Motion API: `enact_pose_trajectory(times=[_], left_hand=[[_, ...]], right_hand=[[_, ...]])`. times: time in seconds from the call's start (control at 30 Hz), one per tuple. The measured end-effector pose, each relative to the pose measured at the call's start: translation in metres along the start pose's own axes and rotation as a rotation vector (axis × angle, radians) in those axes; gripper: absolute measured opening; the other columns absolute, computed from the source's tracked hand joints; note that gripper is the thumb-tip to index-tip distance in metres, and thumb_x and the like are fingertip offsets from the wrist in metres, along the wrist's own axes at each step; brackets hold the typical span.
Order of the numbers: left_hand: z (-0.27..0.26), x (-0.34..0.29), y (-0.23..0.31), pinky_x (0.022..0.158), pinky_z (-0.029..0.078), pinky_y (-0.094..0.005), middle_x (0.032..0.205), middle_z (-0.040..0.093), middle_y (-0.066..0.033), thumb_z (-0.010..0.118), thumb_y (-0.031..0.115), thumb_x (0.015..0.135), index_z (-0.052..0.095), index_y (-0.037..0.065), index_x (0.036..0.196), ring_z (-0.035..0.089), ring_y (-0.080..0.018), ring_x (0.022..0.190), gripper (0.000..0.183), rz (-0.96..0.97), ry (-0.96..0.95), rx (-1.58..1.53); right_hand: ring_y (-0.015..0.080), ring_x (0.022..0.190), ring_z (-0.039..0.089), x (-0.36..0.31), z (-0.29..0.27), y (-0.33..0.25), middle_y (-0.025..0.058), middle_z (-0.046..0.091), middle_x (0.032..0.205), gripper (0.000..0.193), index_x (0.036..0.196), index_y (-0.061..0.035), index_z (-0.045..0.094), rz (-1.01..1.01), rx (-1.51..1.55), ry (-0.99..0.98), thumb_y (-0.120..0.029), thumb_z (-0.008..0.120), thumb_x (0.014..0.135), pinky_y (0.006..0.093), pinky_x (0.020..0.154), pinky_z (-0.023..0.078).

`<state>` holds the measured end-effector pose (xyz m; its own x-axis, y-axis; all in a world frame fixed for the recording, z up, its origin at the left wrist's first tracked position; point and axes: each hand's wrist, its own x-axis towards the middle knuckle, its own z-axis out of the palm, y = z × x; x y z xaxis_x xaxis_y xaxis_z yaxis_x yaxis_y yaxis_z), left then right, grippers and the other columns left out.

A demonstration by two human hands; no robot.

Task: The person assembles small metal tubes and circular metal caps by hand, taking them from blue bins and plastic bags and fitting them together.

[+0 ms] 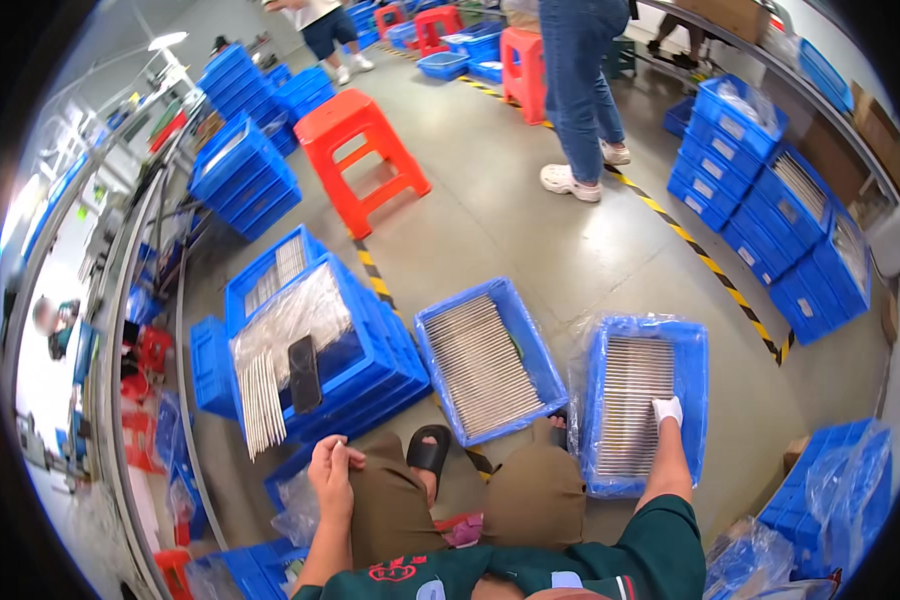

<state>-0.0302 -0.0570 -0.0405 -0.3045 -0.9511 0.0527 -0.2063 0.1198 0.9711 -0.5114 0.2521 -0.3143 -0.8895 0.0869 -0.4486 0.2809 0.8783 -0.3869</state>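
My right hand (pixel 668 410), in a white glove or finger covering, reaches into a blue crate (pixel 700 380) on the floor at my right. It touches the right ends of a row of thin metal rods (pixel 630 420) lying side by side; its fingers are too small to make out. My left hand (pixel 335 468) is bare and raised by my left knee, fingers curled together in a pinch. What it holds, if anything, is hidden. A second blue crate (pixel 520 310) of similar rods (pixel 480 365) stands in front of me.
Stacked blue crates (pixel 370 350) at left carry plastic film, a loose bundle of rods (pixel 260 405) and a black phone (pixel 304 372). Beyond stand a red stool (pixel 355 140) and a person in jeans (pixel 577 90). More crates (pixel 770 220) line the right. Plastic bags (pixel 750 560) lie lower right.
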Motion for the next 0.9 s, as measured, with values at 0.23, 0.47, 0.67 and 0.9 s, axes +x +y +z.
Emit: enact_pose_trajectory(times=[0.23,0.47,0.67,0.9], left_hand=[[-0.009,-0.013,-0.005,0.060,0.043,-0.0218,0.071,0.059,-0.0068,0.045,0.012,0.091,0.050,-0.002,0.101,0.053,-0.0098,0.063,0.018,0.013,0.025,0.047],[-0.003,-0.005,0.009,0.062,0.046,-0.0223,0.074,0.060,-0.0056,0.047,0.011,0.091,0.051,-0.002,0.104,0.055,-0.0089,0.064,0.019,0.068,0.045,0.243],[-0.006,-0.002,-0.001,0.062,0.046,-0.0212,0.076,0.061,-0.0057,0.048,0.014,0.091,0.052,-0.003,0.102,0.055,-0.0090,0.065,0.020,0.037,0.035,0.213],[-0.018,-0.009,-0.001,0.064,0.046,-0.0220,0.076,0.060,-0.0066,0.048,0.016,0.092,0.050,-0.003,0.104,0.054,-0.0094,0.066,0.023,-0.022,0.082,0.204]], right_hand=[[0.0354,0.096,0.058,-0.052,-0.017,-0.055,0.0200,0.059,0.105,0.042,0.111,-0.0093,0.057,-0.048,-0.092,0.096,-0.024,0.059,0.072,0.0434,0.082,0.046],[0.0332,0.103,0.053,-0.097,-0.014,-0.179,0.0190,0.057,0.109,0.037,0.108,-0.0008,0.056,-0.914,-0.009,0.187,-0.021,0.058,0.077,0.0377,0.091,0.041],[0.0318,0.098,0.055,-0.133,0.054,-0.235,0.0171,0.059,0.102,0.034,0.105,-0.0055,0.057,-1.414,-0.142,0.143,-0.017,0.057,0.073,0.0389,0.087,0.042],[0.0313,0.084,0.060,-0.157,0.140,-0.236,0.0147,0.062,0.090,0.018,0.089,-0.0068,0.060,-1.425,-0.633,-0.252,-0.013,0.052,0.074,0.0419,0.071,0.048]])
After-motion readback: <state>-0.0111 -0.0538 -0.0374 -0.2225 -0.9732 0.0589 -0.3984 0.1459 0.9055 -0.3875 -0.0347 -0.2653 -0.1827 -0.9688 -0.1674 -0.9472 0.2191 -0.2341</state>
